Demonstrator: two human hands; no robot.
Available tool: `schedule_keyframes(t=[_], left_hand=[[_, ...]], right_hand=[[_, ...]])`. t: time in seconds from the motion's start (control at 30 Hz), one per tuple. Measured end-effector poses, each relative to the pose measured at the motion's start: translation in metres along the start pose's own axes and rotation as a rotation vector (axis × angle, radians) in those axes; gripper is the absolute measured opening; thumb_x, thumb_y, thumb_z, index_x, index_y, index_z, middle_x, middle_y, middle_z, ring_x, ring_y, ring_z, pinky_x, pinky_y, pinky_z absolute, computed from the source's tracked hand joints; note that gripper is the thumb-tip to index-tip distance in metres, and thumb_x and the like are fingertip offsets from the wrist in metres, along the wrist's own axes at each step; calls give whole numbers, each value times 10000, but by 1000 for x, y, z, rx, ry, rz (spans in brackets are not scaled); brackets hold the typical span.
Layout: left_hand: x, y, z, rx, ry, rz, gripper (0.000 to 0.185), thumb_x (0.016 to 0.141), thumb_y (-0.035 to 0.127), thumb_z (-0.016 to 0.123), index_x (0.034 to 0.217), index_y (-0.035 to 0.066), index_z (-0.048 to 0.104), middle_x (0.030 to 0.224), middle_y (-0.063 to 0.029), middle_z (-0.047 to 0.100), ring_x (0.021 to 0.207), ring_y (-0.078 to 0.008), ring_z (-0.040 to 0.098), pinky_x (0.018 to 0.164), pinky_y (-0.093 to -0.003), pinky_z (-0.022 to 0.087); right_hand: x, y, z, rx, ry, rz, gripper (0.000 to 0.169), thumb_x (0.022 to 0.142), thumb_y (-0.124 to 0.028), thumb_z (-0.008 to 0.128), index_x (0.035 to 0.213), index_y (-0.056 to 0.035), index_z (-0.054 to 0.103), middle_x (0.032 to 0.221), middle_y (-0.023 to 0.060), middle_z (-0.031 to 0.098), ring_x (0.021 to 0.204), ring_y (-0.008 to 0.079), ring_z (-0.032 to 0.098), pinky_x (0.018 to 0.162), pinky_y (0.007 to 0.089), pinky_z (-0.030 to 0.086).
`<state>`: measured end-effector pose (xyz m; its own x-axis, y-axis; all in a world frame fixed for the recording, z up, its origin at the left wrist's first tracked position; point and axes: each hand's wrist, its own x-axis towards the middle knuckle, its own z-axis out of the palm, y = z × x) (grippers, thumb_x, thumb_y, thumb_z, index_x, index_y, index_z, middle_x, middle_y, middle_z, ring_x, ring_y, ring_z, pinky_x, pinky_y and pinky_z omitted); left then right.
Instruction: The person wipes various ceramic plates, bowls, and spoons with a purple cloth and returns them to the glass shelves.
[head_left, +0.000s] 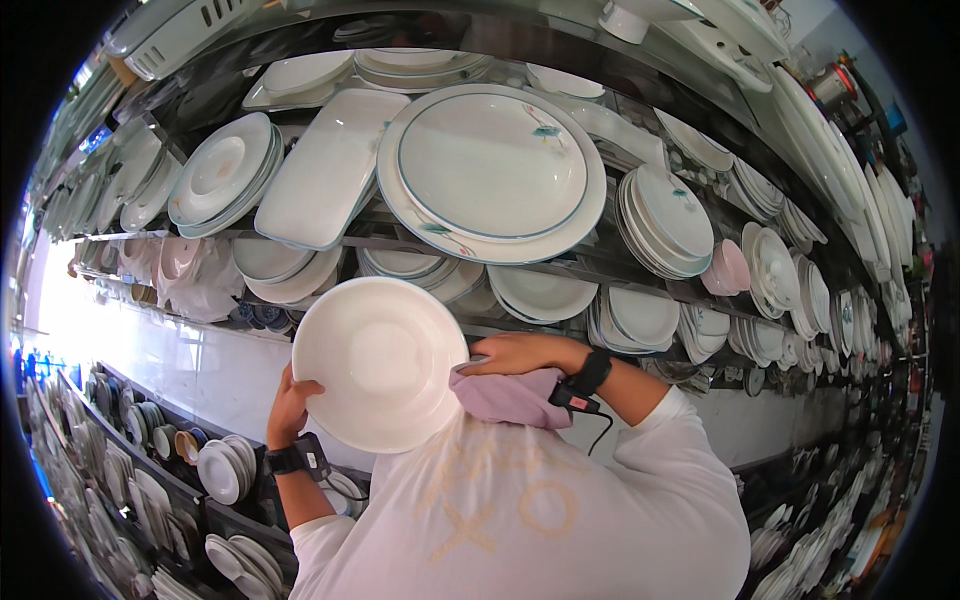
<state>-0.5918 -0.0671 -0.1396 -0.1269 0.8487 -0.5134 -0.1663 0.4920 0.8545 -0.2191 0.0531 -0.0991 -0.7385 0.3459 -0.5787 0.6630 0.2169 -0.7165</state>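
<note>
A large round white bowl (379, 364) is held up in front of my chest, its inside facing the camera. My left hand (291, 405) grips the bowl's left edge, thumb over the rim. At the right rim is my right hand (517, 354), with a pink-purple cloth (511, 396) bunched under its palm and against the bowl. The right fingertips lie close to the rim; some fingers are hidden by the cloth. Behind the bowl, a large round plate with a blue rim line and floral motif (491, 165) leans on the shelf, on top of a bigger plate.
Dark shelves hold a rectangular white plate (322, 172), a stack of round plates (225, 169), another plate stack (667, 217) and pink bowls (726, 268). Lower left, more plates (221, 471) stand on a shelf. The shelf edge (465, 251) runs just beyond the bowl.
</note>
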Motion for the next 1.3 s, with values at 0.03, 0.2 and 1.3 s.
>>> schedule_keyframes(t=[0.03, 0.2, 1.3], left_hand=[[-3, 0, 4, -8, 0, 17, 670, 680, 9, 572, 1345, -16, 494, 1122, -117, 628, 987, -251, 611, 855, -328, 499], [-4, -15, -6, -34, 2, 34, 643, 704, 16, 571, 1341, -19, 496, 1113, -125, 632, 981, -243, 616, 856, -327, 501], [242, 251, 207, 858, -267, 787, 677, 756, 73, 564, 1404, -78, 442, 1241, -248, 617, 1156, -313, 597, 999, -328, 440]], right_hand=[[1, -7, -3, -20, -59, 45, 643, 967, -542, 462, 1088, 61, 651, 1049, 276, 670, 935, 344, 656, 832, 421, 491], [23, 12, 13, 76, -45, -19, 635, 949, -518, 507, 960, 94, 677, 871, 244, 682, 796, 305, 652, 738, 408, 497], [-80, 95, -201, 544, 613, -154, 256, 996, -233, 559, 1108, -26, 659, 1030, 16, 674, 886, 102, 599, 795, 266, 519]])
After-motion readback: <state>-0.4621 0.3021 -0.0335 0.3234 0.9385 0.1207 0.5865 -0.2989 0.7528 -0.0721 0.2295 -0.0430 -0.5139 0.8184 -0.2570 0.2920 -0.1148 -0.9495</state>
